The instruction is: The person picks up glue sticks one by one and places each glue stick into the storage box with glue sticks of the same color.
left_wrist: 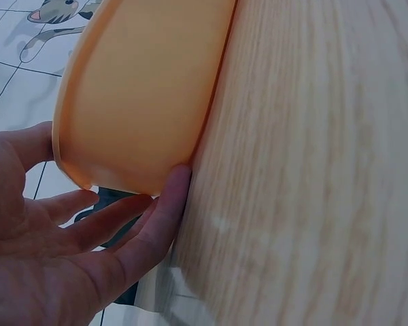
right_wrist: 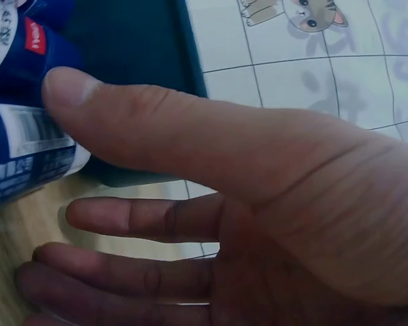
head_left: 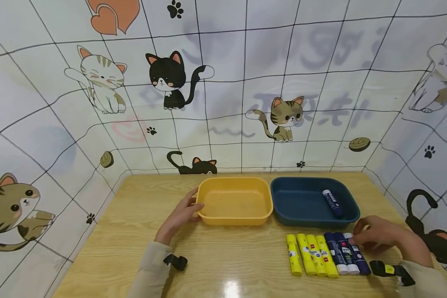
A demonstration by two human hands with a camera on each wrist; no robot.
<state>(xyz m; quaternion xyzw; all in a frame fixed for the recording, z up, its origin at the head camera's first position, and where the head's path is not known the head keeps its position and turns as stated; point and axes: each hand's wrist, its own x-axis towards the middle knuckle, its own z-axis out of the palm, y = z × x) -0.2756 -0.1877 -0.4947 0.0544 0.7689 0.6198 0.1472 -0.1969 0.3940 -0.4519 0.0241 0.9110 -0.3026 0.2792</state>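
Observation:
My left hand touches the left end of a yellow plastic bin. In the left wrist view its fingers lie spread along the bin's end wall. My right hand is at the right end of a row of glue sticks. Its thumb lies against the nearest blue glue stick, and the other fingers are extended apart below. The row holds several yellow glue sticks and dark blue glue sticks. Another blue glue stick with a white end leans inside the dark blue bin.
Both bins stand side by side at the back of the wooden table. One yellow glue stick lies slightly apart at the row's left. Behind and beside the table hangs a white gridded cloth with cartoon cats.

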